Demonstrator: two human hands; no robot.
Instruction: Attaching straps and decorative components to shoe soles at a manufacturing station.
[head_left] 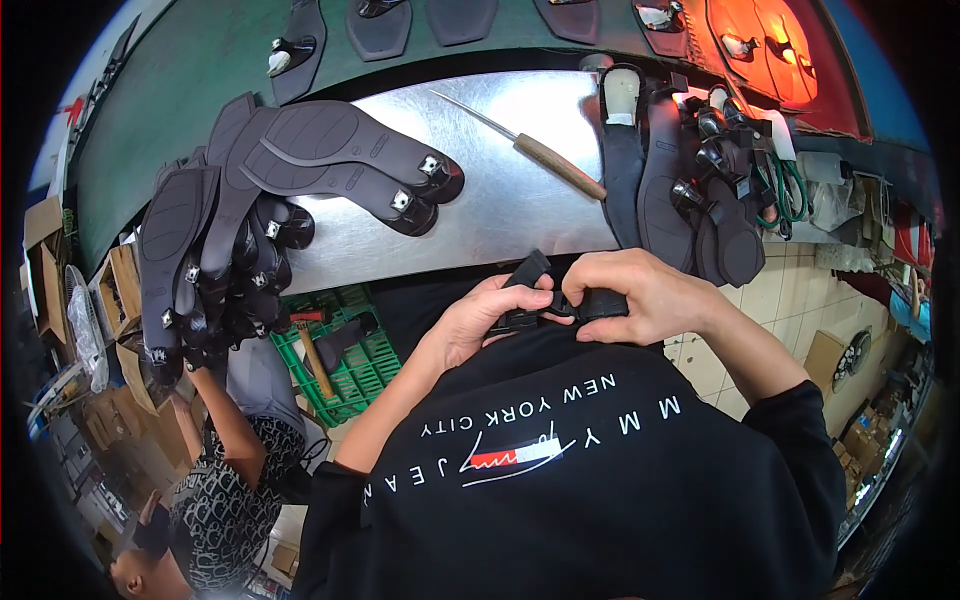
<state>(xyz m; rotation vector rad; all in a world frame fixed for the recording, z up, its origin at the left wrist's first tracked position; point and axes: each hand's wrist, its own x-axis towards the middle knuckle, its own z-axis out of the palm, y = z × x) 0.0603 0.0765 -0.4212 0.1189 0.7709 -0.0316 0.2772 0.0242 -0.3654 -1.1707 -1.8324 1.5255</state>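
Just in front of my body, over the near edge of the metal table, both hands are closed on a black strapped shoe piece (605,303). My left hand (478,318) pinches a raised black strap end (530,270) between thumb and fingers. My right hand (645,290) grips the wider black part, its fingertips close to the left thumb. The fingers cover the middle of the piece, so how the parts join is hidden. Beyond the hands, an awl (555,163) with a wooden handle lies on the metal table (400,105), its tip pointing away to the left.
Dark heeled shoe soles (310,150) are heaped at the table's left; more shoes (665,190) lie at its right end. Behind runs a green belt (190,90) carrying soles toward an orange-lit area (765,60). A green crate (350,370) holds a hammer (315,355). Another person (230,470) works at lower left.
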